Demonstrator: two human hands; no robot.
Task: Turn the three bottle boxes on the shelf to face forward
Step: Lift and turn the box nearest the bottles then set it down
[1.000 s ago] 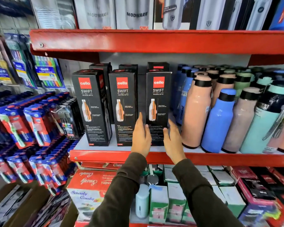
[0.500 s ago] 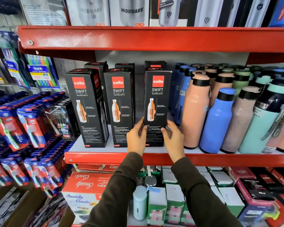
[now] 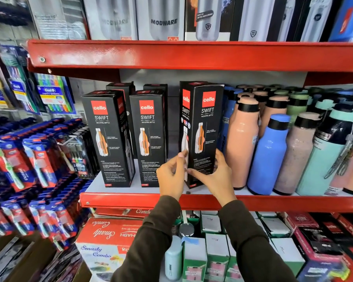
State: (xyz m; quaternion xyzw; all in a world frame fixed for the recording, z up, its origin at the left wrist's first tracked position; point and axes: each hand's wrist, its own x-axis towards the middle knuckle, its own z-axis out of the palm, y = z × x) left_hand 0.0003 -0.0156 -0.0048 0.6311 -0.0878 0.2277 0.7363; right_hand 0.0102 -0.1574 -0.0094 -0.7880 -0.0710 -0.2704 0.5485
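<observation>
Rightmost of the three bottle boxes point(image 3: 202, 135) stands on the red shelf point(image 3: 143, 200), turned so we see two faces, corner toward us. Our left hand point(image 3: 171, 178) and right hand point(image 3: 216, 176) both grip its lower part, fingers curled around it; pink bottle point(image 3: 240, 143) just beside.

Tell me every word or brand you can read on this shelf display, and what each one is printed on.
"cello SWIFT": on the held black box, the middle box and the left box.
"MODWARE": grey box on the top shelf.
"Oral-B": toothbrush pack.
"Smarty Combo": red and white carton, below.
The fine print on the boxes and the bottle tags is too small to read.
</observation>
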